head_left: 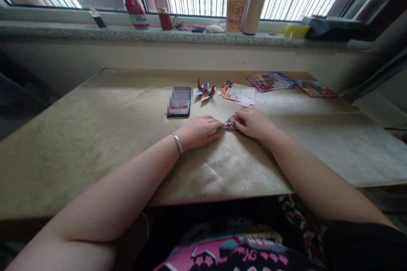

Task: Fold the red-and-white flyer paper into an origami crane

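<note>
A phone (179, 103) lies at ten o'clock from the folded paper (229, 123). My left hand (201, 130), flat with fingers outstretched, touches the paper's nine o'clock tip. A folded figure (206, 93) sits at eleven. My right hand (255, 123) grasps the three o'clock side; stacked cards (271, 81) lie beyond, towards one.

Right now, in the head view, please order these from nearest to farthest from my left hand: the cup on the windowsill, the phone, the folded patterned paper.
1. Folded patterned paper: at the left hand, on its right side.
2. Phone: on the table, beyond the hand and slightly left.
3. Cup: on the windowsill, behind the table.
</note>
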The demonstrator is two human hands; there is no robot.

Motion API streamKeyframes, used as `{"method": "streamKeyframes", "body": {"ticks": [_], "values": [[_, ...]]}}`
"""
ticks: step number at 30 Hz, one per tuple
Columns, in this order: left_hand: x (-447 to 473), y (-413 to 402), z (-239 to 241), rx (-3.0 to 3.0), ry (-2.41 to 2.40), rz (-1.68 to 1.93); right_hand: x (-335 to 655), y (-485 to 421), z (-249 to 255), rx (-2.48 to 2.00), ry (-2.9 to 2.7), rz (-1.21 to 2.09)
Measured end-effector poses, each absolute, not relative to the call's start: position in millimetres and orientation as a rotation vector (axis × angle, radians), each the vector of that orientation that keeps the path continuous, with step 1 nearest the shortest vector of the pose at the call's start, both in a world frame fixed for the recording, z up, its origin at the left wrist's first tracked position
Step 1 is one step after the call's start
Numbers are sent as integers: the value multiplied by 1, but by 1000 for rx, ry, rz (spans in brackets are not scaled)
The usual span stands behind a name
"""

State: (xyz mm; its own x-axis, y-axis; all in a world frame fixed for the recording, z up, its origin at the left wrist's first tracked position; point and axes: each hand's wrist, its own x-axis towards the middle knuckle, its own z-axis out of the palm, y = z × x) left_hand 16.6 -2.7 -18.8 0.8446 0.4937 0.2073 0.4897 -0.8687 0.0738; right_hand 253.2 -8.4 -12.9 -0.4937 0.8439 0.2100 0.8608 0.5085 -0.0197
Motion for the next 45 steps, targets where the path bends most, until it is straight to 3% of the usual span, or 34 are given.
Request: {"method": "streamKeyframes", "body": {"ticks": [27, 45], "values": [[17, -6, -15, 3105, 792, 284, 258, 6, -32, -1470, -2428, 170], [18, -5, -18, 3120, 774, 283, 256, 5, -26, -1657, -2456, 77]]}}
